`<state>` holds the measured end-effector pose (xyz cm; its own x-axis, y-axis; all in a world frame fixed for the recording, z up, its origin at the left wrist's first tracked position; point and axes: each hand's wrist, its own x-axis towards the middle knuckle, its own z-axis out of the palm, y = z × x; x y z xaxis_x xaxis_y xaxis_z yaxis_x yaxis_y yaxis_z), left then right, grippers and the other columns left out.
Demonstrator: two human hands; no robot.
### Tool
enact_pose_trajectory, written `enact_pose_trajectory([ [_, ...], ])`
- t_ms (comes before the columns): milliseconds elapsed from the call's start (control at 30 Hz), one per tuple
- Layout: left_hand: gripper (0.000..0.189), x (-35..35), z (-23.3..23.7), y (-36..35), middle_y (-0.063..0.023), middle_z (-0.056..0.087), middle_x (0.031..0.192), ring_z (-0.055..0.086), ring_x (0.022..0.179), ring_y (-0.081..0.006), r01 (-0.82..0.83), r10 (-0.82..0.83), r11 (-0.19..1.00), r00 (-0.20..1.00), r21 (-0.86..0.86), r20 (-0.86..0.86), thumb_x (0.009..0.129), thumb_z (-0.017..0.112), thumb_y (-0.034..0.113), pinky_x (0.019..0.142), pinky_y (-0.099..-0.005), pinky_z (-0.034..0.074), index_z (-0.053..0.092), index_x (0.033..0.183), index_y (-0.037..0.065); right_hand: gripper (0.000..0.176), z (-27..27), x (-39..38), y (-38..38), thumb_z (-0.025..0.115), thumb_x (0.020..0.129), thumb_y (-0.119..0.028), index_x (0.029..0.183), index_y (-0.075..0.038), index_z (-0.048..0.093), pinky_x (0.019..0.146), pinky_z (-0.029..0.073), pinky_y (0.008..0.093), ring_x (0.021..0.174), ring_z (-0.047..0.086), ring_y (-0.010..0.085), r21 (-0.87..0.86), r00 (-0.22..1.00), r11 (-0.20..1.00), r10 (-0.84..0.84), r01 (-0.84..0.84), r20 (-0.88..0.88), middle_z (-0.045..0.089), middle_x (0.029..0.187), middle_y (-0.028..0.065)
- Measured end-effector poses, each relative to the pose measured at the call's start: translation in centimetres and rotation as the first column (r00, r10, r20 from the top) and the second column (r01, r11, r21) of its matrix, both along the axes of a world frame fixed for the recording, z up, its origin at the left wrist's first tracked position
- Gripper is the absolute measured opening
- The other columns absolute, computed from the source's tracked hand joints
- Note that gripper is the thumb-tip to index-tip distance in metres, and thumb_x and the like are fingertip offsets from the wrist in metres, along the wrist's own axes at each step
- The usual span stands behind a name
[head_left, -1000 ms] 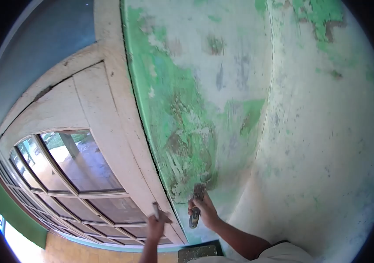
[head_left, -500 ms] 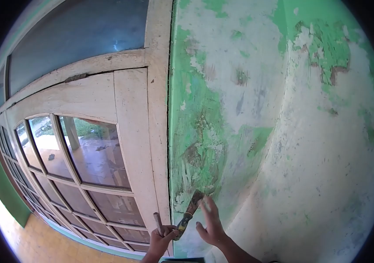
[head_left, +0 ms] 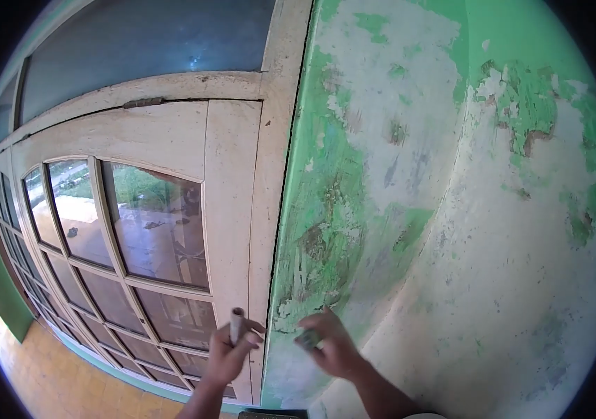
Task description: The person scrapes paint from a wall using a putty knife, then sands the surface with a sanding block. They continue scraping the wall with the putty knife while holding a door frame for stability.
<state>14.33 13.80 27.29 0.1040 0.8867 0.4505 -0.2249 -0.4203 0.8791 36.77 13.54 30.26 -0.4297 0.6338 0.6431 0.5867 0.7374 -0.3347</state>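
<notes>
In my left hand [head_left: 228, 353] is a short grey-brown rod [head_left: 237, 323], its end pointing up, in front of the door's right edge. The fingers wrap around it, and its lower part is hidden in the hand. My right hand [head_left: 333, 346] is closed around the scraper [head_left: 308, 340]; only a dark greenish part of it shows, slightly blurred, and I cannot make out the blade. This hand is close to the lower part of the wall [head_left: 319, 265], where green paint is flaking and grey patches show through.
On the left stands a whitish wooden door [head_left: 232, 174] with several glass panes, under a dark transom window [head_left: 151, 49]. A yellowish tiled floor [head_left: 82, 377] lies at lower left. To the right, the wall turns at a corner [head_left: 444, 202] into another patchy white-and-green surface.
The scraper has passed from my left hand to my right hand. My hands have moved apart, the left one leftward with the rod. The view has shifted, so the door appears further right.
</notes>
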Motion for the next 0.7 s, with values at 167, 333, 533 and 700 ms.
enact_pose_trajectory([
  [167, 0.036, -2.0, 2.6, 5.2, -0.0157, 0.058, 0.079, 0.057, 0.072, -0.0232, -0.208, 0.237, 0.797, 0.971, 0.567, 0.023, 0.089, 0.057, 0.025, 0.066, -0.0325, 0.044, 0.045, 0.063, 0.002, 0.030, 10.9, 4.2, 0.6, 0.075, 0.076, -0.012, 0.095, -0.006, 0.053, 0.071, 0.046, 0.0325, 0.074, 0.054, 0.0150, -0.037, 0.484, 0.856, 0.257, -0.516, -0.836, 0.052, 0.082, 0.0012],
  [333, 0.032, -3.1, 6.1, 10.5, -0.0159, 0.062, 0.098, 0.056, 0.100, -0.0346, -0.242, 0.651, 0.365, 0.757, 0.899, -0.060, 0.080, 0.066, 0.034, 0.083, -0.0453, 0.042, 0.058, 0.071, 0.004, 0.027, 22.7, 5.2, 2.3, 0.047, 0.095, -0.041, 0.083, -0.017, 0.043, 0.056, 0.028, 0.0279, 0.058, 0.029, 0.0103, 0.582, 0.303, 0.652, 0.750, -0.486, -0.588, 0.030, 0.062, -0.0040],
  [533, 0.054, -1.7, 7.4, 13.2, -0.0220, 0.054, 0.118, 0.046, 0.119, -0.0427, -0.106, 0.792, 0.187, 0.604, 0.976, -0.086, 0.084, 0.052, 0.056, 0.101, -0.0548, 0.030, 0.062, 0.083, 0.003, 0.032, 31.7, 2.5, 5.7, 0.052, 0.093, -0.038, 0.075, -0.015, 0.042, 0.048, 0.025, 0.0260, 0.050, 0.026, 0.0090, 0.573, 0.256, 0.688, 0.711, -0.445, -0.655, 0.028, 0.055, -0.0042],
  [700, 0.059, -1.3, 5.7, 14.8, -0.0207, 0.054, 0.121, 0.045, 0.123, -0.0393, -0.151, 0.830, 0.163, 0.555, 0.975, -0.053, 0.085, 0.045, 0.061, 0.106, -0.0542, 0.025, 0.066, 0.097, 0.007, 0.035, 35.8, 3.0, 5.9, 0.055, 0.092, -0.034, 0.068, -0.014, 0.039, 0.047, 0.024, 0.0262, 0.047, 0.026, 0.0111, 0.745, 0.169, 0.498, 0.863, -0.444, -0.476, 0.025, 0.051, -0.0024],
])
